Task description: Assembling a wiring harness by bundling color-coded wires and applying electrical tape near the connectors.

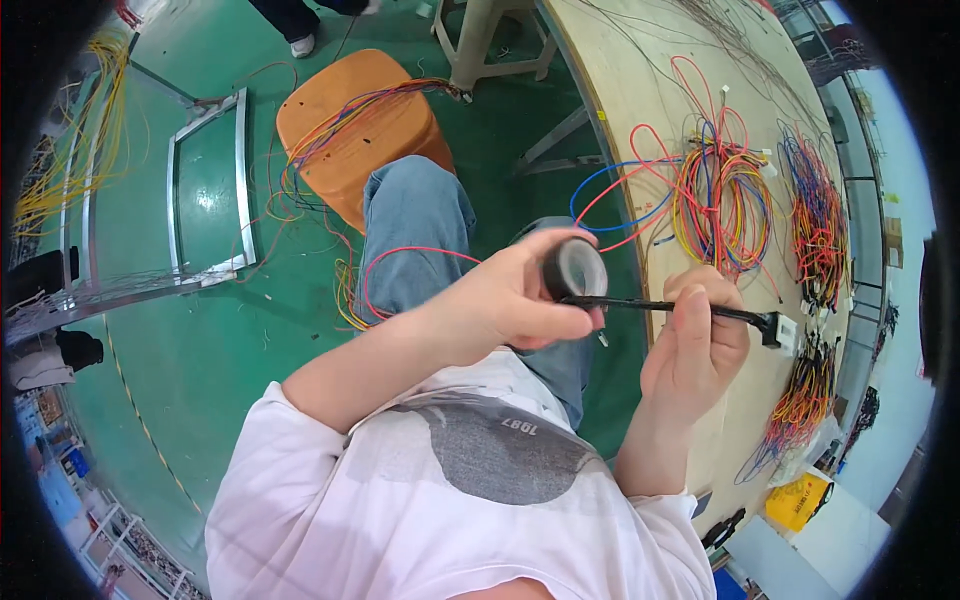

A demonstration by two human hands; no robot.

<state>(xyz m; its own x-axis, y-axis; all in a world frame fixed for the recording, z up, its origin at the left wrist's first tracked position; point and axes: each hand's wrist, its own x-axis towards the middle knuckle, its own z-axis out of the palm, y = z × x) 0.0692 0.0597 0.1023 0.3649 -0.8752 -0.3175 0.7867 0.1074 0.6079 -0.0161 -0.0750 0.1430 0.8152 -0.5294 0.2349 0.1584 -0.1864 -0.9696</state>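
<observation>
In front of my chest, my left hand (535,290) grips a roll of black tape (578,268). A black-wrapped wire bundle (640,303) stretches from the roll across to the right. My right hand (697,335) pinches this bundle between thumb and fingers, not far from its end. A white connector (787,332) sits at that end, just beyond the right hand. Red and blue wires (620,200) loop between the area behind my left hand and the table. Where the wires join the bundle is hidden by the hand.
On the wooden table (640,90) to my right lie a coil of coloured wires (725,210) and more bundled harnesses (815,220). An orange stool (345,130) bearing wires stands ahead of my knees. A metal frame rack (245,180) is at left; a person's shoe (304,46) shows far ahead.
</observation>
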